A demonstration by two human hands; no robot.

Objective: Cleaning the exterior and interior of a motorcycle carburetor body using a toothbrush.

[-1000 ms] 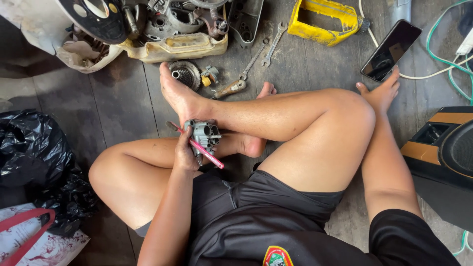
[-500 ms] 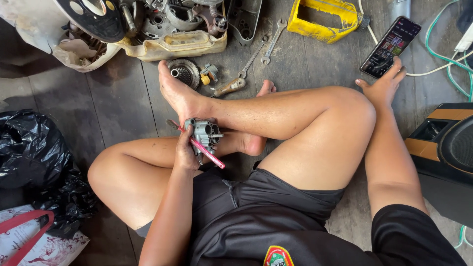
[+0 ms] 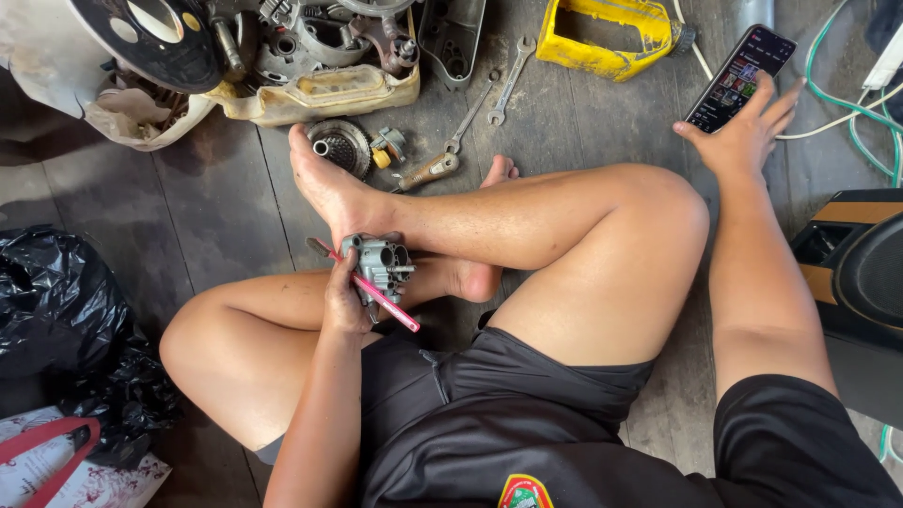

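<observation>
1. While the small grey metal engine part and the thin pink tool are both held in the left hand, only one closed hand is used for two things, so one of them could be dropped onto the leg or the floor.
2. The left hand is closed around the part, which is kept just above the crossed ankle, close to the body. The pink tool is pinned under the thumb, and its tip could be slipped out of the part.
3. The right hand is stretched far out to the side, with the fingers spread flat on a phone that is lying on the wooden floor. Nothing is gripped by it.
4. Because the phone is being looked at, the part may be tilted and small bits could be lost between the floor boards.
5. Beyond the left hand, two spanners are counted, and one small tool with a wooden handle.
6. One round toothed metal piece is seen there, and one big open engine.
7. One yellow case is seen between the hands, farther away.
8. One black bag is seen left of the left hand.
</observation>
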